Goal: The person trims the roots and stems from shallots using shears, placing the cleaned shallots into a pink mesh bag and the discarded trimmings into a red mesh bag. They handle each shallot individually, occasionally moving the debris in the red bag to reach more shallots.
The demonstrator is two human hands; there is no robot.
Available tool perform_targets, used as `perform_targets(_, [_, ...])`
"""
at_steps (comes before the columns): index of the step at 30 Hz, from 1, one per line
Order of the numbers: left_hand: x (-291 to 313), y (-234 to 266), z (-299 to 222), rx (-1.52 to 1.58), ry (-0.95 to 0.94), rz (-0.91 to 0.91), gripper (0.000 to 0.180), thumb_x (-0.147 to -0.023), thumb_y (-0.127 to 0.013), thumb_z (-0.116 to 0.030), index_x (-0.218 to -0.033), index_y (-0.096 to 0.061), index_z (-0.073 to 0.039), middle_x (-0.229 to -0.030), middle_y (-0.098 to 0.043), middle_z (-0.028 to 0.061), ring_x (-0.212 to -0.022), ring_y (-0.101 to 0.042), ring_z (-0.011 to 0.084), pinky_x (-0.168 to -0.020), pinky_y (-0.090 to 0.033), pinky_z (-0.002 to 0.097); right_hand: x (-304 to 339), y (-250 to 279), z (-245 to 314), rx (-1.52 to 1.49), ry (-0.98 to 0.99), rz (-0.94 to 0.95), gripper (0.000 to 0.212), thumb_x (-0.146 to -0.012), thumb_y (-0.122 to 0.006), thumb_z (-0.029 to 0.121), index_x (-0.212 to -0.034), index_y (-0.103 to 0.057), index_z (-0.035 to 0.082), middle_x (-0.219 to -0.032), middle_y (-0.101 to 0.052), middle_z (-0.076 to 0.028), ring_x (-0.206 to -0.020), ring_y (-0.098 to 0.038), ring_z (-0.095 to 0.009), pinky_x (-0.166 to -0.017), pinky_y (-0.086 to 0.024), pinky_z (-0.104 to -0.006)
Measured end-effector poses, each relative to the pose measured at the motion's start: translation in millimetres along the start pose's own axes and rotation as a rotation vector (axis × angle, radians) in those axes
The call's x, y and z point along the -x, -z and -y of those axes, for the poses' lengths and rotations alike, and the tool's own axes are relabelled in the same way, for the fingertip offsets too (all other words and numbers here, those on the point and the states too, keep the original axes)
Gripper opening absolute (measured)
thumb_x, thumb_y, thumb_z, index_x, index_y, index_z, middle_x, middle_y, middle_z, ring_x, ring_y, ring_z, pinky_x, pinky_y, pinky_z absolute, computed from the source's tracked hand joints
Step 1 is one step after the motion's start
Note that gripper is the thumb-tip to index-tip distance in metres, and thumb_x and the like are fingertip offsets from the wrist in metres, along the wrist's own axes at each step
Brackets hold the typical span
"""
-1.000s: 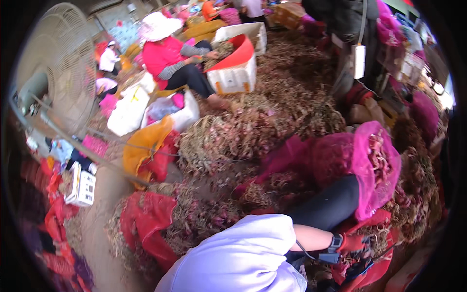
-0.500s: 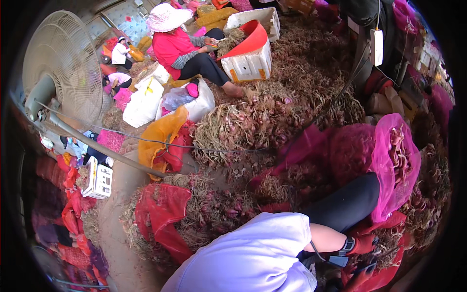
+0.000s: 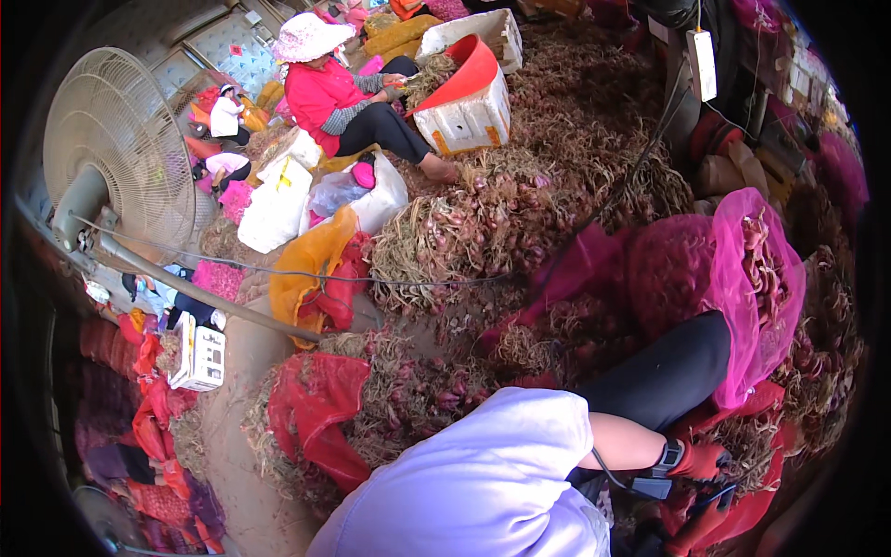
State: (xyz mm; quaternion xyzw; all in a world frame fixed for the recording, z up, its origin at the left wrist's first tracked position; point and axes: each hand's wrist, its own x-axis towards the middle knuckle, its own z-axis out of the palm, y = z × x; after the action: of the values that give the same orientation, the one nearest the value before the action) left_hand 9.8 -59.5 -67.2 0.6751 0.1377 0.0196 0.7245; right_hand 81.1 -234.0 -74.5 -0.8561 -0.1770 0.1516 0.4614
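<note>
At the lower right, my left hand (image 3: 698, 460), in a red glove with dark fingertips and a watch at the wrist, has its fingers curled at a bunch of dried shallot stalks (image 3: 747, 441). Just below is my right hand (image 3: 698, 525), also gloved in red and black. Its fingers look closed, with a thin blue-edged thing beside them that I cannot make out. Under both hands lies red mesh netting (image 3: 754, 509). A pink mesh bag (image 3: 756, 343) full of shallots stands beyond my knee. Near my left wrist hangs a small dark box (image 3: 652, 486) on a cord.
Shallot heaps (image 3: 483, 223) cover the floor ahead. A large fan (image 3: 121, 158) on a slanting pole stands at left, its cable crossing the view. A co-worker in red (image 3: 320, 97) sits by a white foam box (image 3: 469, 116). Red netting (image 3: 320, 408) lies beside me.
The view has shifted slightly. Both my hands stay low at the netting, with the fingers moved a little. The co-worker in red has shifted their hands slightly.
</note>
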Motion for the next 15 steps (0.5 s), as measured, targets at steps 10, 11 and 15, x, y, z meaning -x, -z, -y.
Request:
perform_targets(10, [21.7, -4.1, 6.9, -1.079, -0.515, -0.146, 0.086, -0.06, -0.071, -0.029, -0.127, -0.034, 0.01, -0.107, -0.053, 0.0215, -0.098, -0.055, 0.0327, -0.084, -0.042, 0.0406, -10.7, -6.1, -1.1, -0.211, -0.02, 0.022, 0.027, -0.079, -0.062, 0.013, -0.101, -0.06, -0.002, -0.083, -0.062, -0.006, -0.067, -0.055, -0.013, -0.056, -0.045, -0.0267])
perform_targets(11, [19.6, -3.0, 12.5, -1.084, -0.51, -0.157, 0.086, -0.06, -0.071, -0.029, -0.127, -0.034, 0.01, -0.107, -0.053, 0.0215, -0.098, -0.055, 0.0327, -0.084, -0.042, 0.0406, -13.9, -7.9, 1.1, -0.182, 0.003, 0.028, 0.026, -0.078, -0.062, 0.012, -0.1, -0.06, -0.002, -0.083, -0.063, -0.006, -0.068, -0.055, -0.013, -0.057, -0.045, -0.0267])
perform_targets(15, [21.2, -11.3, 1.6, -0.857, -0.349, 0.025, 0.092, -0.056, -0.074, -0.028, -0.128, -0.032, 0.009, -0.119, -0.049, 0.0216, -0.109, -0.05, 0.0319, -0.094, -0.038, 0.0401, -1.8, 9.2, -8.1, -0.114, -0.009, -0.026, 0.024, -0.077, -0.065, 0.012, -0.097, -0.06, -0.001, -0.083, -0.063, -0.007, -0.069, -0.057, -0.013, -0.059, -0.046, -0.0264])
